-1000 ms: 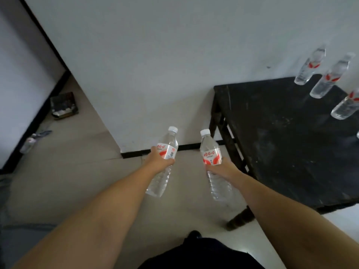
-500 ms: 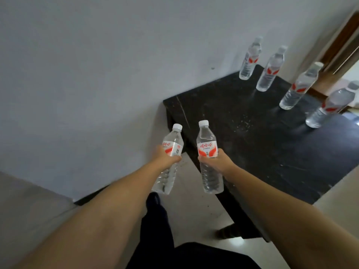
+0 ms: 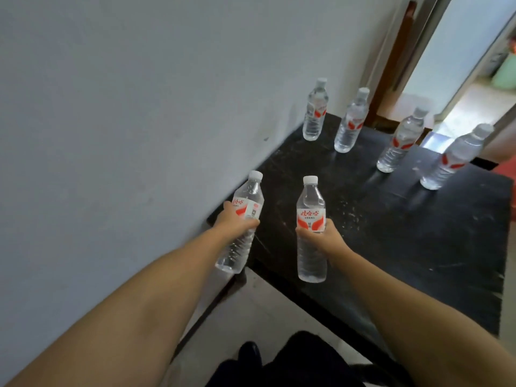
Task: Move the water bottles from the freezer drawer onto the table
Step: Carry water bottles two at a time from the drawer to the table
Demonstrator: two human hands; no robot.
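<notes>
Each hand carries a clear plastic water bottle, capped white and full of water. The left hand [image 3: 237, 222] is wrapped around the left bottle [image 3: 242, 227], tilted over the black table [image 3: 418, 247] at its near corner; the right hand [image 3: 325, 237] clasps the right bottle [image 3: 311, 233], upright above the table's near edge. Four more bottles [image 3: 315, 113] stand along the table's far side. The labels are white with red swooshes and red Chinese characters (too small to make out).
</notes>
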